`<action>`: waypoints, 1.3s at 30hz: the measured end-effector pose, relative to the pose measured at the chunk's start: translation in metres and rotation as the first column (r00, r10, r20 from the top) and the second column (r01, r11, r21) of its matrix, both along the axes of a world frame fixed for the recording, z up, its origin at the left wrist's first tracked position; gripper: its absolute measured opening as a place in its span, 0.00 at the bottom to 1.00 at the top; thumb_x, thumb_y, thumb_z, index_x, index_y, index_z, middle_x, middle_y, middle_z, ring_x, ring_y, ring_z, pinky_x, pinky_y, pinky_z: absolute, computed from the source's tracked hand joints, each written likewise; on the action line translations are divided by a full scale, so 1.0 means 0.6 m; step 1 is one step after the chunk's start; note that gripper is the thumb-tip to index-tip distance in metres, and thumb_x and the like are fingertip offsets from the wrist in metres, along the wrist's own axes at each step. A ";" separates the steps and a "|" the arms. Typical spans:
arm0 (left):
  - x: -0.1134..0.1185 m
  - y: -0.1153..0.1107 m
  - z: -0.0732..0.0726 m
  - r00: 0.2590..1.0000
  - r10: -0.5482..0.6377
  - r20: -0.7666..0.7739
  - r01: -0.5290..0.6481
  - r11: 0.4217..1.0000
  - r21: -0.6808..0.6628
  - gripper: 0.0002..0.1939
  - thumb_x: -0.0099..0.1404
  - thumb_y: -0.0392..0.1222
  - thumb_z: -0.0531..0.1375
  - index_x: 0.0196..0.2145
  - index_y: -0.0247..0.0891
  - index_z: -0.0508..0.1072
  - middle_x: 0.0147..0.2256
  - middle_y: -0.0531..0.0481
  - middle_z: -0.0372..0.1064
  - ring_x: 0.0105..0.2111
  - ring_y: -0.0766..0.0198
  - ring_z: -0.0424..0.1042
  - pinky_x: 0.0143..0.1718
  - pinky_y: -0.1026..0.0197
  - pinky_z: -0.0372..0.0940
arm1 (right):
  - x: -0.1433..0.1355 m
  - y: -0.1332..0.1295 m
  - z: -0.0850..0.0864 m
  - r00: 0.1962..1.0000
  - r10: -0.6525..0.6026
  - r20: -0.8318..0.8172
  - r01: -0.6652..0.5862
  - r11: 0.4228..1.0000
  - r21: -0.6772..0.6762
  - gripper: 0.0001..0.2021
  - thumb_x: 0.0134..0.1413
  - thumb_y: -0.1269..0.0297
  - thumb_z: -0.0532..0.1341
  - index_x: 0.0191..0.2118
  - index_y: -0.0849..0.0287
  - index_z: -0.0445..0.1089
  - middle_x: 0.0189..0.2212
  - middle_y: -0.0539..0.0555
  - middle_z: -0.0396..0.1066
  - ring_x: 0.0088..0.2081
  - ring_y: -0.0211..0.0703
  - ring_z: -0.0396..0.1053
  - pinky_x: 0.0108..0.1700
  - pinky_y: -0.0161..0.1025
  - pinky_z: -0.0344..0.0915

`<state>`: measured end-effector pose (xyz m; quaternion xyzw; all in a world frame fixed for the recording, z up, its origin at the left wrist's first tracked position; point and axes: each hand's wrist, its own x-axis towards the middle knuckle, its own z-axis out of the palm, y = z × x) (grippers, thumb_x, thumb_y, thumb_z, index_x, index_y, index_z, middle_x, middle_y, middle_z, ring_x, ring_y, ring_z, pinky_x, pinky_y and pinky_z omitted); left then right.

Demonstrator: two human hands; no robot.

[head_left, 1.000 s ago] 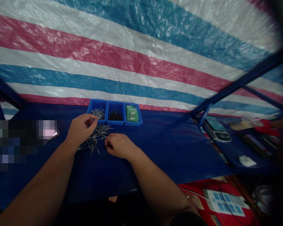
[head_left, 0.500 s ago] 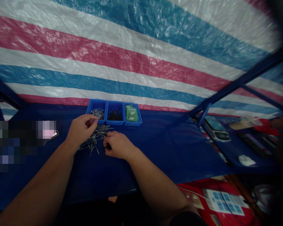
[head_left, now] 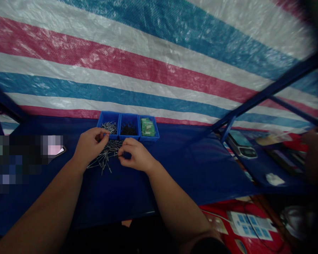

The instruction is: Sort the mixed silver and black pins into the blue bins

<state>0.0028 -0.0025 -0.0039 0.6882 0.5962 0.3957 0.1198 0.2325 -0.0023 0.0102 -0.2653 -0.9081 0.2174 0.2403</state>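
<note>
Close to a pile of pins [head_left: 105,157]

Pinches thumb and forefinger of the left hand [head_left: 89,145] nearly together at the near side of the left bin [head_left: 109,117]; cannot tell if around a pin. Curls the right hand [head_left: 136,154] at the pile's right edge, with a narrow space inside the grip; too dark there to see anything held. Between the hands, loose on the blue table [head_left: 180,158]: the pile. Inside the middle bin [head_left: 129,119], dark pieces [head_left: 129,129]; inside the right bin [head_left: 149,139], green packets [head_left: 147,127].

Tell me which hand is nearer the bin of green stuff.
Right. The right hand is in front of the bin of green stuff and to its left; the left hand is farther left, by the leftmost bin.
</note>
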 end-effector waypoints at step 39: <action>-0.003 0.001 -0.002 1.000 0.005 0.021 -0.005 1.000 -0.013 0.11 0.63 0.45 0.60 0.40 0.39 0.80 0.27 0.51 0.70 0.26 0.63 0.68 0.30 0.60 0.61 | -0.009 -0.003 -0.010 0.960 -0.042 0.278 0.071 0.993 -0.096 0.06 0.53 0.64 0.70 0.37 0.58 0.77 0.35 0.52 0.72 0.39 0.41 0.67 0.44 0.37 0.58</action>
